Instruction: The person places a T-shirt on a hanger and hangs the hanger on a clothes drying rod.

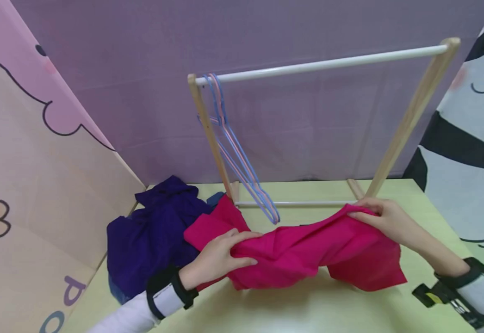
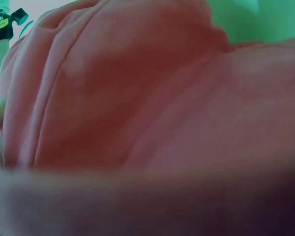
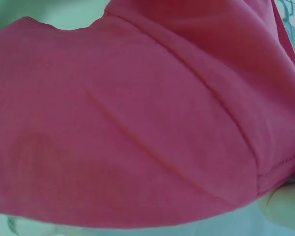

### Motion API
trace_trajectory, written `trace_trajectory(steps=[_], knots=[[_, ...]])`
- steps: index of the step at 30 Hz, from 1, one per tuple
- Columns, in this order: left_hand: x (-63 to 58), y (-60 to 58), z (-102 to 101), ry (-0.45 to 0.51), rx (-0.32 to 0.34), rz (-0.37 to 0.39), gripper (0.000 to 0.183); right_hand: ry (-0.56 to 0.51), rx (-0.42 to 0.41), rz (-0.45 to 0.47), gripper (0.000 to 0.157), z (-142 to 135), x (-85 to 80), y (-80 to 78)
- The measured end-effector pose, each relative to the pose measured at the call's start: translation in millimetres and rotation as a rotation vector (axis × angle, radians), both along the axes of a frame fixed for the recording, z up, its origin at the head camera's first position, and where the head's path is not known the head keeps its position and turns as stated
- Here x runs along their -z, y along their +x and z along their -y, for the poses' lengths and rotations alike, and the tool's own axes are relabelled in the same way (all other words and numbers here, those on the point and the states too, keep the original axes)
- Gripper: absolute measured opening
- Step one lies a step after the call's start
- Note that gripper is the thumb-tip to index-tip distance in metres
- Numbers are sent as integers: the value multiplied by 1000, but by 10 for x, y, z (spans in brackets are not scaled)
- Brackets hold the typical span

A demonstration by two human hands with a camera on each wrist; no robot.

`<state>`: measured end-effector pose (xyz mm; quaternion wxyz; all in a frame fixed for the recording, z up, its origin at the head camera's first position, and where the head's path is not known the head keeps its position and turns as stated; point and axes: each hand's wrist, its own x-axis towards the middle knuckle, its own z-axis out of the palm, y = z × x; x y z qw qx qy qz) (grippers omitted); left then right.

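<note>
A bright pink garment [image 1: 292,254] hangs between the two hands in the head view, bunched on the left and draping lower on the right. My left hand [image 1: 221,254] grips its left part, thumb in front and fingers over the top. At the upper right edge, my right hand [image 1: 385,219] pinches the cloth between thumb and fingers. The same pink cloth [image 2: 123,83] fills most of the left wrist view. Stitched seams and a hem run across the pink garment [image 3: 128,123] in the right wrist view, with a fingertip [image 3: 285,204] at its lower right corner.
Dark blue clothes [image 1: 154,231] lie heaped at the table's left. Behind the hands stands a wooden rack with a white rail [image 1: 321,67]. Several blue and pink hangers [image 1: 242,157] hang at the rail's left end. Printed panels flank the pale yellow table [image 1: 421,208].
</note>
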<state>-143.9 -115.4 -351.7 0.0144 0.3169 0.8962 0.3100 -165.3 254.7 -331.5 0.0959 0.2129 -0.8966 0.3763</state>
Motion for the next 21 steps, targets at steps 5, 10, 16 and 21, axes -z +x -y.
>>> trace_trajectory(steps=[5,10,16,21], knots=[[107,7,4,-3,-14,-42,31,-13,-13,27,18,72,149,9],[165,-14,14,22,-21,-71,16,9,0,-3,17,117,227,17],[212,-52,8,133,-51,-31,15,-15,-20,-13,17,100,322,-14],[232,-45,-36,168,-82,-2,11,-44,-58,10,18,94,386,-28]])
